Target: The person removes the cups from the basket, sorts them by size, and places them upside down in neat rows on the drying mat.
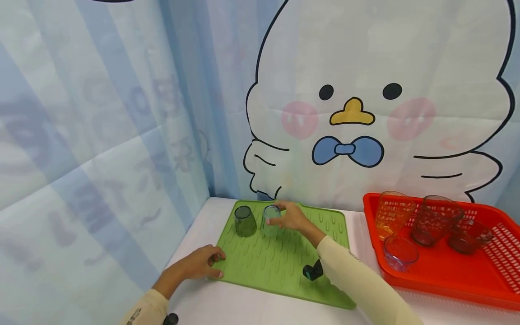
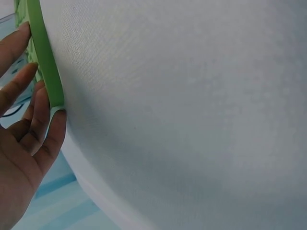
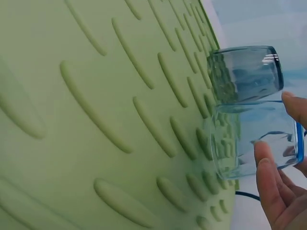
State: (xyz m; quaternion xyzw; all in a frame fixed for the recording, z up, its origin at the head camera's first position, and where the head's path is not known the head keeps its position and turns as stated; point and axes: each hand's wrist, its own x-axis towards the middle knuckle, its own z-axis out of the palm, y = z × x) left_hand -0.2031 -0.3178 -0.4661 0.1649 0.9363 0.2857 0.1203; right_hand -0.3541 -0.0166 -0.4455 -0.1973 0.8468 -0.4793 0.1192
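Observation:
My right hand (image 1: 293,217) holds a clear, blue-tinted drinking glass (image 1: 270,228) near its upturned base, thumb on one side and fingers on the other. Mouth down, this glass stands at the surface of a green ridged drying mat (image 1: 260,266). Just left of it is a dark grey-tinted glass (image 1: 245,225), also upside down; the two overlap in the right wrist view. My left hand (image 1: 200,262) rests at the mat's near left corner with loosely bent fingers. In the left wrist view its fingertips (image 2: 57,120) touch the mat's green edge.
To the right stands a red plastic basket (image 1: 443,282) with perforated sides. Inside it are an amber glass (image 1: 394,214), a purplish glass (image 1: 400,253) and a couple of darker glasses. A patterned curtain (image 1: 349,54) hangs behind the white-covered table (image 1: 235,300).

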